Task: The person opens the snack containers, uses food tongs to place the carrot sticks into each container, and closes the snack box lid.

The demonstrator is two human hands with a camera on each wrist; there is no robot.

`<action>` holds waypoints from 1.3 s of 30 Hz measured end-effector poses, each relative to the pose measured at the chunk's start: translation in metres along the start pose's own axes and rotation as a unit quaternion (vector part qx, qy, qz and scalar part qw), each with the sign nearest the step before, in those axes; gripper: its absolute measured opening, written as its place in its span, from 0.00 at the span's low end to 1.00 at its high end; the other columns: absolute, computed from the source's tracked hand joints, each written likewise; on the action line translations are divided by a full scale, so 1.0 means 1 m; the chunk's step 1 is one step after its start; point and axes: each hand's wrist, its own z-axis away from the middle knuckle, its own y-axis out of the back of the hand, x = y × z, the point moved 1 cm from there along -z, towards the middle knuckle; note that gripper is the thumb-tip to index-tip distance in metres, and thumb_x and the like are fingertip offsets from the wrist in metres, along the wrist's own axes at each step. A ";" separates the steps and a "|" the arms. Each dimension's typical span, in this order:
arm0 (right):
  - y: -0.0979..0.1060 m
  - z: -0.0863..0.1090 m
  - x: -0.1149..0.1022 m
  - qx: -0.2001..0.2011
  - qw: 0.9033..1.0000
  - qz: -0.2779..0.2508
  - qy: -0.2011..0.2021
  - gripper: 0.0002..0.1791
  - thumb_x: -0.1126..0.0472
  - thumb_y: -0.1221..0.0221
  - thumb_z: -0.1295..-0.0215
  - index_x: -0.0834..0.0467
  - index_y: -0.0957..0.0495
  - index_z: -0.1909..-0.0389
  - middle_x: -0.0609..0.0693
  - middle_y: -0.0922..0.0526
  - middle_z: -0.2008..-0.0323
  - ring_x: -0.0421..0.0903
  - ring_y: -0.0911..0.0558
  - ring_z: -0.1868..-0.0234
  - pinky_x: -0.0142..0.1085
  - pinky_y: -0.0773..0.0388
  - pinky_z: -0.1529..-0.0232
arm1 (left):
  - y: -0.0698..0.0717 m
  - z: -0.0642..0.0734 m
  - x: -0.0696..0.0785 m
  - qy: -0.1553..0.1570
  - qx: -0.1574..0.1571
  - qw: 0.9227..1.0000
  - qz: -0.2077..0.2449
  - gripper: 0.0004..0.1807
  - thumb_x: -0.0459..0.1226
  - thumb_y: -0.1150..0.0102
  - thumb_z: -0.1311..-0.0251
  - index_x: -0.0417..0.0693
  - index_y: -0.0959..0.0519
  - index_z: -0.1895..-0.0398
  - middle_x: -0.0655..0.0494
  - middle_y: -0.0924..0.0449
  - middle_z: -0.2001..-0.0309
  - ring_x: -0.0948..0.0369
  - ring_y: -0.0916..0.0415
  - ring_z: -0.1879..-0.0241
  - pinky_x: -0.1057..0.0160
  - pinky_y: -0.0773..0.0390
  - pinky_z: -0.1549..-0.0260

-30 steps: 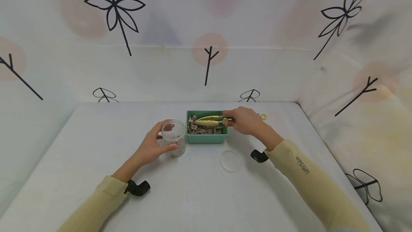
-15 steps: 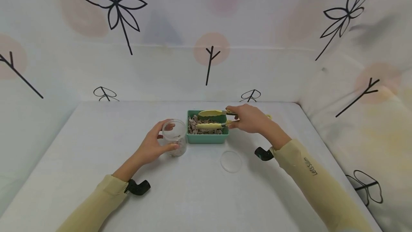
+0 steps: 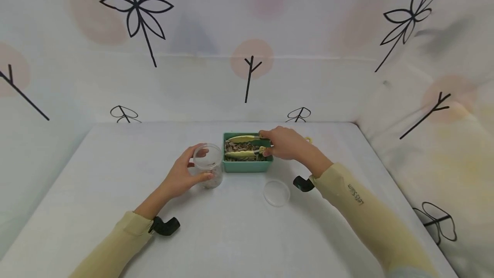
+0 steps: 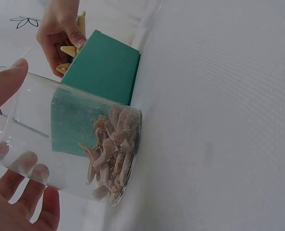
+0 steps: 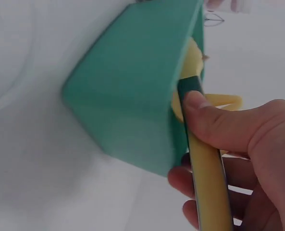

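My right hand (image 3: 288, 143) holds a pair of yellow tongs (image 5: 207, 178) between thumb and fingers. The tongs' two arms are spread apart, and their tips reach into a green rectangular box (image 3: 248, 167) of brownish dried pieces (image 3: 247, 146). Around a clear jar (image 3: 208, 170) just left of the box, my left hand (image 3: 184, 173) curls its thumb and fingers. The jar stands upright and uncovered on the table. In the left wrist view, a layer of dried pieces (image 4: 114, 149) lies at the jar's bottom. What the tong tips touch is hidden by the box wall in the right wrist view.
A clear round lid (image 3: 276, 193) lies flat on the white table (image 3: 231, 235), in front of the box and to its right. Patterned cloth (image 3: 200, 89) hangs behind the table and along its sides.
The right hand first drew right and up as the tongs spread open, then moved back left with them, lower into the box. Left hand and jar have stayed in place.
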 end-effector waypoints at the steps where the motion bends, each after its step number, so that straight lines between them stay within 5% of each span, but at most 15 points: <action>1: -0.003 0.000 0.001 0.007 1.000 -0.002 0.003 0.36 0.49 0.33 0.36 0.57 0.31 0.30 0.54 0.16 0.50 0.48 0.18 0.56 0.45 0.20 0.59 | 0.001 0.001 0.006 0.002 0.000 1.000 0.000 0.45 0.36 0.25 0.46 0.46 0.40 0.26 0.44 0.30 0.35 0.49 0.34 0.35 0.44 0.29 0.45; 4: -0.009 0.004 0.005 0.032 0.999 -0.009 0.016 0.33 0.51 0.33 0.36 0.56 0.28 0.32 0.53 0.15 0.54 0.46 0.17 0.61 0.41 0.21 0.65 | 0.002 0.003 0.019 0.004 0.000 1.000 -0.002 0.45 0.32 0.26 0.46 0.40 0.40 0.27 0.39 0.31 0.35 0.46 0.34 0.36 0.43 0.29 0.45; 10: -0.014 0.009 0.006 0.066 0.997 -0.021 0.026 0.31 0.53 0.31 0.37 0.55 0.25 0.34 0.49 0.14 0.62 0.44 0.18 0.66 0.38 0.23 0.72 | -0.002 -0.003 -0.011 0.005 0.003 1.000 -0.007 0.47 0.32 0.25 0.47 0.47 0.41 0.25 0.45 0.31 0.34 0.49 0.35 0.35 0.43 0.30 0.44; 14: -0.012 0.014 0.007 0.071 0.997 -0.024 0.023 0.30 0.53 0.31 0.38 0.54 0.24 0.35 0.50 0.13 0.61 0.45 0.17 0.63 0.39 0.22 0.70 | -0.004 -0.005 -0.015 0.004 0.002 1.000 -0.011 0.47 0.33 0.25 0.47 0.48 0.41 0.25 0.46 0.31 0.34 0.50 0.35 0.35 0.44 0.29 0.45; 22: -0.005 0.026 0.017 0.074 0.997 -0.030 0.020 0.30 0.54 0.30 0.39 0.53 0.24 0.35 0.51 0.14 0.60 0.47 0.16 0.61 0.39 0.22 0.70 | 0.000 0.000 0.021 -0.005 -0.009 1.000 -0.008 0.44 0.32 0.26 0.46 0.39 0.40 0.27 0.40 0.31 0.35 0.47 0.33 0.37 0.44 0.27 0.46; 30: -0.004 0.025 0.020 0.026 0.999 -0.043 0.002 0.39 0.51 0.29 0.40 0.57 0.31 0.30 0.57 0.17 0.47 0.51 0.16 0.52 0.47 0.19 0.59 | 0.001 0.000 0.026 0.002 -0.009 1.000 -0.011 0.44 0.33 0.26 0.46 0.40 0.40 0.27 0.41 0.30 0.35 0.48 0.33 0.36 0.45 0.27 0.45; 39: -0.002 0.014 0.008 0.025 1.000 -0.004 0.011 0.32 0.51 0.34 0.35 0.57 0.27 0.33 0.51 0.14 0.57 0.46 0.16 0.63 0.43 0.20 0.65 | 0.003 0.003 0.026 -0.001 -0.003 1.000 0.001 0.44 0.32 0.26 0.47 0.40 0.39 0.28 0.40 0.30 0.36 0.47 0.33 0.37 0.43 0.28 0.46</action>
